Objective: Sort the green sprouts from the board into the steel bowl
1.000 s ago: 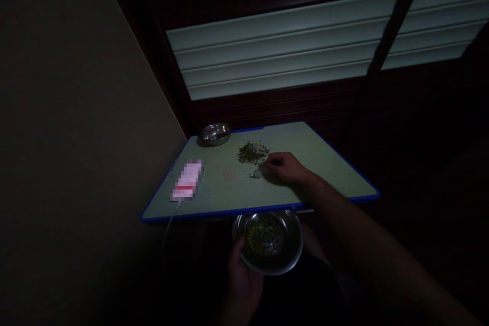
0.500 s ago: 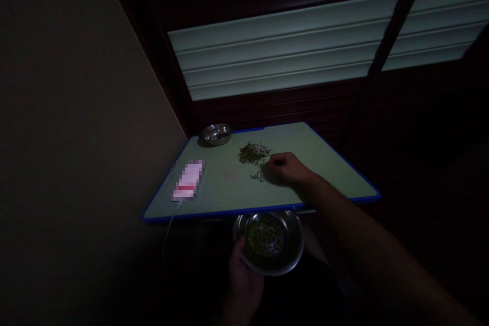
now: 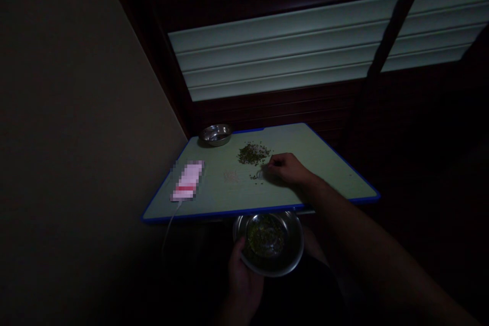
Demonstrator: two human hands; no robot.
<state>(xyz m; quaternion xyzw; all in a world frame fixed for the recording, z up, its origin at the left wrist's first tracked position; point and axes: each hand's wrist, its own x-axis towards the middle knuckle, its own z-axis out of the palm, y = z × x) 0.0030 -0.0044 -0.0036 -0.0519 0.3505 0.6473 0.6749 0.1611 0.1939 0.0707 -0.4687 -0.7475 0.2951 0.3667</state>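
Observation:
My left hand [image 3: 244, 275] grips the rim of a metal bowl [image 3: 294, 260] below the table's front edge, thumb on the near left side. Small green bits, like beans or seeds, lie in the bowl. Over the table, my right hand [image 3: 286, 167] is closed with its fingertips pinched together; what they hold, if anything, cannot be made out. By those fingertips is a small pale curved thing [image 3: 259, 174], too dim to name, with a few dark grains around it. Just beyond lies a heap of green-brown grains [image 3: 252, 153] with some whitish ones at its right.
The pale green table [image 3: 305, 142] has a blue rim. A smaller metal bowl [image 3: 216, 135] stands at its back left corner. A blurred-out phone [image 3: 188, 180] with a white cable [image 3: 170, 224] lies at the left. A faint pale patch [image 3: 231, 177] sits mid-table. Walls close in behind and left.
A few grains near the pale curved thing have shifted slightly toward me. Both hands and the bowl stay almost where they were.

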